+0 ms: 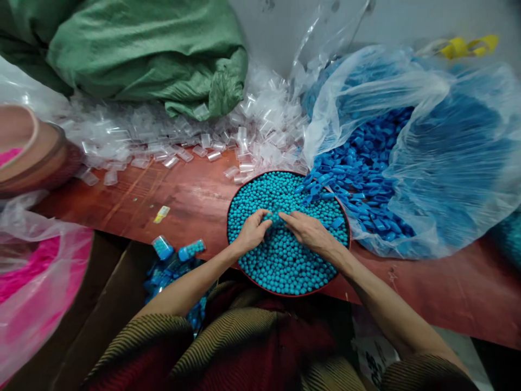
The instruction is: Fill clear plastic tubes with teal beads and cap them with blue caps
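Note:
My left hand is over a round tub filled with turquoise beads. Its thumb and forefinger curl toward each other, and whatever lies between them blends into the beads. From the other side my right hand comes in low over the same beads, fingers held together and tips close to the left fingertips. Anything in its grasp is too indistinct to name. Several blue plastic caps lie on the beads at the tub's back right edge.
Clear plastic tubes are heaped along the back beneath a green sack. At right, a plastic bag spills blue caps. Bead-filled tubes sit below the red table's front edge. Left are a pinkish bowl and pink pieces.

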Available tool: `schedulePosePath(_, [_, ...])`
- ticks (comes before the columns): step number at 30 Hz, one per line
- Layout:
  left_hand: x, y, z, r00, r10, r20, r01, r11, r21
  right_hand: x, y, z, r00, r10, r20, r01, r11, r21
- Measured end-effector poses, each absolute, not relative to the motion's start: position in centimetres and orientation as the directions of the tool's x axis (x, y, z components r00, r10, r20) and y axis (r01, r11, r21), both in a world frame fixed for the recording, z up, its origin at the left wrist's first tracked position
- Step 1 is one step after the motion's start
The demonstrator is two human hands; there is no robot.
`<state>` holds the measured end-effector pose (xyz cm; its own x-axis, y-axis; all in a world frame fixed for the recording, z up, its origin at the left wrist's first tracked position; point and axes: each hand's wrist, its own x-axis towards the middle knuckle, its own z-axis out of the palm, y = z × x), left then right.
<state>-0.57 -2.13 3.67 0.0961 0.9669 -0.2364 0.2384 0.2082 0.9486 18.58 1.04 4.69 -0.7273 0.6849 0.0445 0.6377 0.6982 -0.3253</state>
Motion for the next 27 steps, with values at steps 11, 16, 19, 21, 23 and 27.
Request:
schedulePosePath(11, [-0.4, -2.3, 4.2, 0.144, 0.97, -0.194, 0.117, 0.178, 0.977, 18.3, 1.3, 6.0, -0.526, 0.848, 0.065, 0.507, 0.374, -0.777])
schedulePosePath(16, [-0.8, -2.4, 4.0, 0.167, 0.964, -0.208, 0.095, 0.195, 0.976, 19.6, 1.4, 5.4, -0.521, 0.851, -0.055, 0.437, 0.211, -0.874])
schedulePosePath(19, [-0.5, -2.5, 3.8, 0.166, 0.958, -0.235, 0.062, 0.228, 0.972, 19.3, 1.3, 5.0, -0.484, 0.863, -0.141, 0.278, -0.001, -0.961])
schedulePosePath(21, [0.0, -2.7, 3.8, 0.179, 0.951, -0.252, 0.04, 0.248, 0.968, 18.7, 0.8, 4.7, -0.429, 0.89, -0.153, 0.2, -0.072, -0.977])
schedulePosePath(23, [0.4, -2.9, 3.8, 0.191, 0.948, -0.255, 0.015, 0.257, 0.966, 18.0, 0.2, 4.5, -0.369, 0.921, -0.128, 0.193, -0.059, -0.979])
schedulePosePath(27, [1.0, -3.4, 3.7, 0.176, 0.953, -0.247, -0.009, 0.253, 0.968, 17.1, -1.1, 4.3, -0.28, 0.959, -0.041, 0.292, 0.044, -0.956])
